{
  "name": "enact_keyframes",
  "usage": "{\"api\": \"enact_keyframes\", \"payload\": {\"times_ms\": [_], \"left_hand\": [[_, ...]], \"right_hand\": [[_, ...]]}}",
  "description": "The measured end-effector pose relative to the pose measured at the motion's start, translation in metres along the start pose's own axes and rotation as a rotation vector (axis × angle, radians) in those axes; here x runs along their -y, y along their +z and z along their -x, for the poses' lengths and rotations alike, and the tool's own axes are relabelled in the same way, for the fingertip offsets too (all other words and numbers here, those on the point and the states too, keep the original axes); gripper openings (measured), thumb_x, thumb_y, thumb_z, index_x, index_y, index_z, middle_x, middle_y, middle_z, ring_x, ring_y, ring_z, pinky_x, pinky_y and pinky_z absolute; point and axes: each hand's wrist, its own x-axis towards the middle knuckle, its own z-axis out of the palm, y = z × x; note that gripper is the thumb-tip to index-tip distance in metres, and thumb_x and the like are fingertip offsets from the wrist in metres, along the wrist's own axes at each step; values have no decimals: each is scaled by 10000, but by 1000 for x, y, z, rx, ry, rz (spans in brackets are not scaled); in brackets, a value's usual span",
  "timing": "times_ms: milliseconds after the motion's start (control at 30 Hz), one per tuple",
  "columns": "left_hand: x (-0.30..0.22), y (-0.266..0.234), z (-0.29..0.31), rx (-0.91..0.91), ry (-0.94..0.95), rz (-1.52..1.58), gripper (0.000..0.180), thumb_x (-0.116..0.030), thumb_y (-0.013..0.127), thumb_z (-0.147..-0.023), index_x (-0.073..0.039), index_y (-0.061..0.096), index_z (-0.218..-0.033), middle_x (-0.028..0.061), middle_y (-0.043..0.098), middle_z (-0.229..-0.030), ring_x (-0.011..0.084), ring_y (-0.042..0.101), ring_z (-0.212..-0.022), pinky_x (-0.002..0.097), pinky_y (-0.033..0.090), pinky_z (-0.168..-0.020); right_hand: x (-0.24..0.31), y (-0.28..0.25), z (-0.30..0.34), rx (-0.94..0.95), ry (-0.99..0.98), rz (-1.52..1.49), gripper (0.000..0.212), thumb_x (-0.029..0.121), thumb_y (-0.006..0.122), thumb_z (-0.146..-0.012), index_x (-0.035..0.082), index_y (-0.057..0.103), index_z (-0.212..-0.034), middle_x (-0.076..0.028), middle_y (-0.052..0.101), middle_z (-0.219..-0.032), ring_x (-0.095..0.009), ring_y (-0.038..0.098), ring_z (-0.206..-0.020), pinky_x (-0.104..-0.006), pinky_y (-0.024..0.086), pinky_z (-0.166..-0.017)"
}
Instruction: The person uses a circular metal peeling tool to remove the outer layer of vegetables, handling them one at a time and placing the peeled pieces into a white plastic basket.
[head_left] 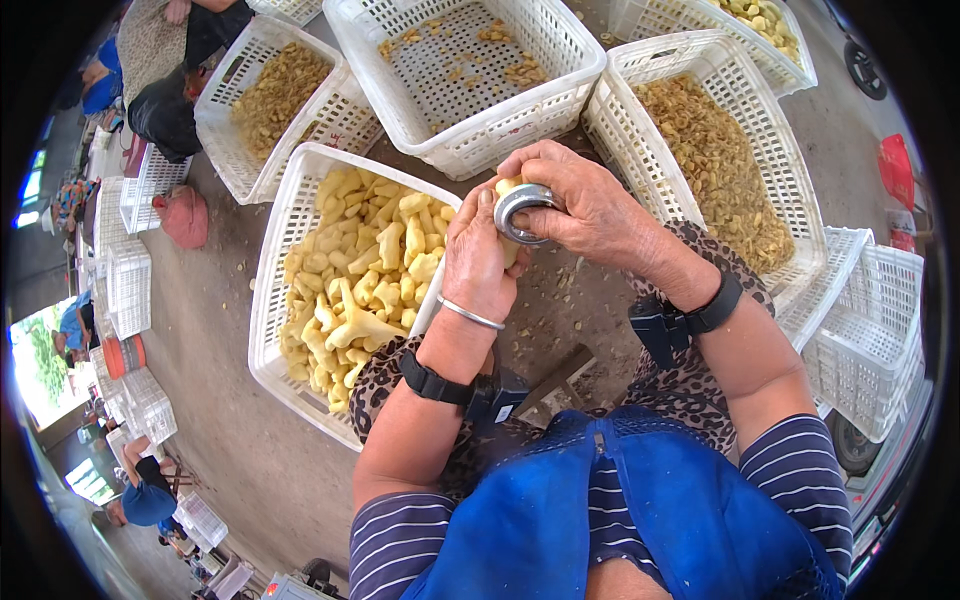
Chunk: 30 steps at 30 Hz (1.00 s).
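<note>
In the head view, taking the two hands as the centre of the dial, the left hand (480, 262) is closed around a pale yellow root piece (508, 186), which shows at the twelve o'clock side of its fingers and is mostly hidden by the hands. The right hand (588, 205) comes in from four o'clock and grips a thick metal ring (525, 212), its thumb against the ring and its fingers curled over the far side. The ring stands right beside the root piece; whether its edge touches the surface cannot be told.

A silver bangle (472, 312) circles the left wrist, and each forearm wears a black strap. Between eight and nine o'clock, near the left hand, a white crate (260, 325) holds a heap of smooth yellow roots (350, 265), some branched. Between eleven and twelve lies a larger crate (510, 125) with scattered scraps on its perforated floor. Toward ten o'clock, a smaller crate (335, 125) holds brownish peelings (283, 95); between two and three, a further crate (790, 215) holds more. Stacked white crates (870, 330) stand toward four o'clock.
</note>
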Motion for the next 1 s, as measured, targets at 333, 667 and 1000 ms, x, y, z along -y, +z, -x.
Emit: {"api": "enact_keyframes", "payload": {"times_ms": [333,667,1000], "left_hand": [[10,-3,2,73,159,-126,400,-381,488,-1138,-63,597,-1355,95,677,-925,108,521,-573,210,377,-463],[-20,11,9,68,-159,103,413,-354,464,-1146,-55,609,-1392,87,713,-1034,81,559,-678,194,418,-539],[-19,1,8,135,-113,41,507,-269,629,-1071,-52,502,-1512,78,704,-1135,62,568,-731,185,430,-576]], "right_hand": [[-1,-17,-9,-71,217,-74,238,189,725,-950,-1,691,-1090,-124,741,-958,-225,717,-870,-373,569,-814],[-25,-49,-16,-319,438,-441,292,188,666,-1020,-7,650,-1237,-78,745,-1015,-139,748,-878,-265,626,-592],[-28,-54,-9,-197,322,-176,291,182,718,-998,2,692,-1224,-26,734,-1026,-93,644,-953,-281,538,-871]]}}
